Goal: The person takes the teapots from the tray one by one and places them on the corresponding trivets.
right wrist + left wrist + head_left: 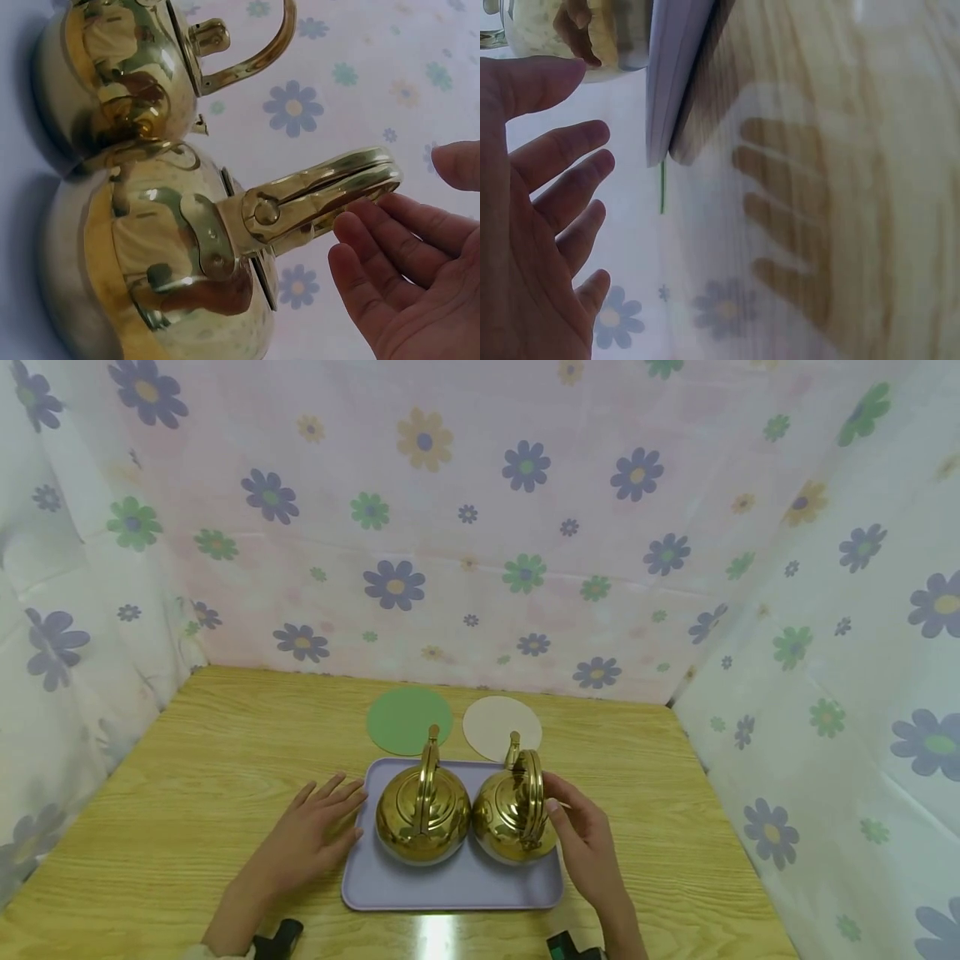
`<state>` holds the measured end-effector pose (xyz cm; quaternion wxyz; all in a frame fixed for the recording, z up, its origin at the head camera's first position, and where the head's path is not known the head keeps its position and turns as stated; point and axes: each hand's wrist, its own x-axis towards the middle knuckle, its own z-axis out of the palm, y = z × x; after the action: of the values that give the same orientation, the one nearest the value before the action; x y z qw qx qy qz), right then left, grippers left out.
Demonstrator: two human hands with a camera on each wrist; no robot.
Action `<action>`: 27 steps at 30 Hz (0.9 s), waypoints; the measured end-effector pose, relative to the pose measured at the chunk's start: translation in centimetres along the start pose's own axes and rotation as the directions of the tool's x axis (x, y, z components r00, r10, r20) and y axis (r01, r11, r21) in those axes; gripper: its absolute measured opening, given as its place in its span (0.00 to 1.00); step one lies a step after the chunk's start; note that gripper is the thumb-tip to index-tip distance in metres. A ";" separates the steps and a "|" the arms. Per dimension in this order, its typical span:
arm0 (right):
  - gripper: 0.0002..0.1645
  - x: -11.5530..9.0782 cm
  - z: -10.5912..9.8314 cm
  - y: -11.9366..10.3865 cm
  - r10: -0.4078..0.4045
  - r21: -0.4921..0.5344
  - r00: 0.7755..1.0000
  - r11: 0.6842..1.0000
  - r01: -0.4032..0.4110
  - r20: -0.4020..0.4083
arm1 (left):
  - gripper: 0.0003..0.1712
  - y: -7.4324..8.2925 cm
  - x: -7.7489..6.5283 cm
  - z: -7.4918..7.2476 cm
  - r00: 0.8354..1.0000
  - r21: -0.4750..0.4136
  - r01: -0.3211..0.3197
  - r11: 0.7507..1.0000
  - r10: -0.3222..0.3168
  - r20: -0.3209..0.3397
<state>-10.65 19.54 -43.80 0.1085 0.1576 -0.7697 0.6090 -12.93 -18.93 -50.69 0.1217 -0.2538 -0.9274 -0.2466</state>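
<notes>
Two shiny golden teapots stand side by side on a lilac tray point(487, 893). The left teapot point(397, 814) has its arched handle raised, with its spout toward the far side. The right teapot point(498, 822) has a raised handle point(322, 191) too. My right hand point(588, 839) is beside that handle, fingertips right at its underside and thumb held apart, as the right wrist view shows. Fingers spread, my left hand point(311, 827) hovers by the tray's left rim, its palm facing the tray side in the left wrist view.
Behind the tray lie a green round mat point(401, 718) and a cream round mat point(487, 722), both on the wooden table point(225, 752). A flower-patterned curtain point(465, 635) encloses the table at the back and sides.
</notes>
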 end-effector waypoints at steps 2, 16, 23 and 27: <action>0.22 0.0 0.0 -0.1 0.033 0.024 0.999 0.999 -0.033 0.002 | 0.29 0.0 0.1 0.2 1.000 -0.007 0.005 1.000 -0.005 0.011; 0.29 0.6 0.1 -0.7 0.281 0.293 0.959 0.915 -0.279 0.036 | 0.31 -0.3 0.0 0.9 0.992 -0.060 0.081 0.995 -0.075 0.098; 0.32 1.0 0.2 -0.5 0.244 0.410 0.961 0.869 -0.276 0.129 | 0.31 -0.5 0.1 0.9 0.989 -0.077 0.106 0.991 -0.097 0.111; 0.33 1.3 0.3 -0.5 0.256 0.426 0.954 0.854 -0.299 0.156 | 0.32 -0.8 0.1 1.0 0.987 -0.122 0.119 0.985 -0.104 0.122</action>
<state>-11.69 19.04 -42.90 -0.0555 0.0941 -0.6290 0.7697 -13.51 -18.97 -51.88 0.0375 -0.2227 -0.9277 -0.2974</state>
